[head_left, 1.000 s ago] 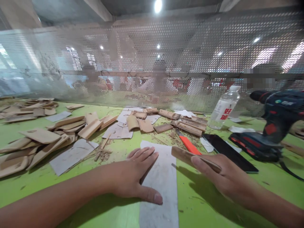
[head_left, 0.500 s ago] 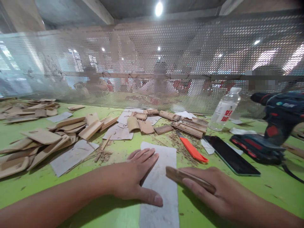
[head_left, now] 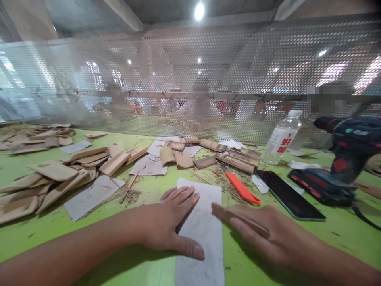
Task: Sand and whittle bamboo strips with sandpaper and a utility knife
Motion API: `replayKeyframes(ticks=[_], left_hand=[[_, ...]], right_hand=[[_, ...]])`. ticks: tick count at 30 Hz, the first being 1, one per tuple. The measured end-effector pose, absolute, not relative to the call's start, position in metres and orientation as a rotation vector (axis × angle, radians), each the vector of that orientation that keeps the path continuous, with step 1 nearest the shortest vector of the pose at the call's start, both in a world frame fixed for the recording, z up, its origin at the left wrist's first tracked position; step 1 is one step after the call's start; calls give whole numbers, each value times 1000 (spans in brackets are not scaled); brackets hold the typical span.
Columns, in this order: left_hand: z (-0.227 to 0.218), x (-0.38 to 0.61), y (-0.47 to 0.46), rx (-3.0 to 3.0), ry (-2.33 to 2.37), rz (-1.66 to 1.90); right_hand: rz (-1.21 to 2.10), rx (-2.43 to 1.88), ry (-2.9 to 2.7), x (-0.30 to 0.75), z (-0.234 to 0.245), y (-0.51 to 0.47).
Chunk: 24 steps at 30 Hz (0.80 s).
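Note:
My left hand (head_left: 175,224) lies flat with fingers spread, pressing on a long sheet of whitish sandpaper or paper (head_left: 205,238) on the green table. Just right of the sheet, my right hand (head_left: 264,230) grips a piece of bamboo (head_left: 228,214), slightly blurred, its near end inside the fingers. The bamboo's free end hovers over the sheet's right edge. Beyond that hand lies a cutter with an orange handle (head_left: 242,187). A dark-screened phone (head_left: 290,194) rests to the right of the cutter.
Cut bamboo pieces (head_left: 56,171) are heaped on the left, with more bamboo strips (head_left: 238,159) at the back. A clear bottle (head_left: 282,137) and a cordless drill (head_left: 345,159) stand on the right. A perforated metal screen (head_left: 178,79) crosses behind the green table (head_left: 139,262).
My right hand has shifted slightly upward with the bamboo piece, whose free end has moved a little to the right. My left hand keeps its place on the sheet.

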<state>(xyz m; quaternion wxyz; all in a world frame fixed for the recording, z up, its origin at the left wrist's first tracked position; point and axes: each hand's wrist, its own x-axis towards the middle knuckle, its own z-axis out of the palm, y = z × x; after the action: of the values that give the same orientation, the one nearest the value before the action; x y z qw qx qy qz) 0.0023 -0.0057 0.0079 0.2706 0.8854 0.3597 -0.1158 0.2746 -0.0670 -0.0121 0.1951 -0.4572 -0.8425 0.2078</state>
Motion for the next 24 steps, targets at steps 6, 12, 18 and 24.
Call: replayKeyframes(ticks=[6,12,18,24], left_hand=[[7,2,-5,2379,982,-304],[7,2,-4,2382,961,-321],[4,1,-3,2391,938,-280],[4,1,-3,2379,957,-277]], right_hand=[[642,-1364,-2383,280,-15,-62],[718,-1248,-2434,273,-12,-67],[579,-1252,-2447,270,-10,-72],[506,-1290,-2496,270,-11,-70]])
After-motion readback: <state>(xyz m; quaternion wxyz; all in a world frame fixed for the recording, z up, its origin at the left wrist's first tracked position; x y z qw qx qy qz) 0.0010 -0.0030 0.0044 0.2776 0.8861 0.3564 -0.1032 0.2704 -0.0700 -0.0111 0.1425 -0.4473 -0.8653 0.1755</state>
